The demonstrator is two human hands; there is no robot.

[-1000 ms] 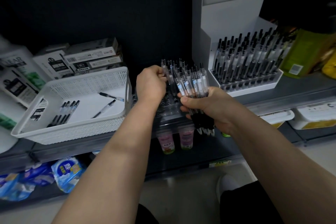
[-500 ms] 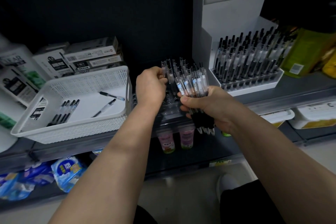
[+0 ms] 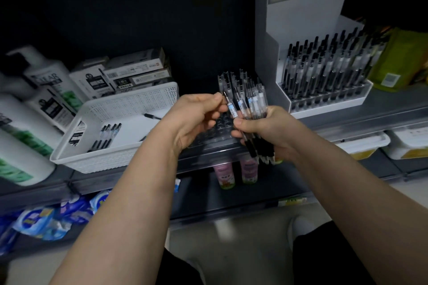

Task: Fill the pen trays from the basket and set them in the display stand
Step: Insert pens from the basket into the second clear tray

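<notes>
My right hand (image 3: 266, 129) grips a bundle of pens (image 3: 252, 109) upright above the shelf edge. My left hand (image 3: 196, 118) pinches the top of a single pen (image 3: 230, 106) at the bundle's left side. Behind and below both hands sits a dark clear pen tray (image 3: 220, 129) with several pens standing at its back and open holes in front. A white perforated basket (image 3: 129, 109) on the left holds several loose pens (image 3: 105, 136). The white display stand (image 3: 301, 18) at the right carries a tray full of pens (image 3: 324, 69).
Shampoo bottles (image 3: 27, 109) and boxed goods (image 3: 129, 71) stand behind the basket. A green pouch (image 3: 398, 60) lies right of the stand. Pink bottles (image 3: 236, 171), blue packets (image 3: 51, 217) and white tubs (image 3: 368, 143) fill the lower shelves.
My left hand has come away from the pens standing in the tray and now pinches one pen at the bundle in my right hand. The bundle stays about where it was.
</notes>
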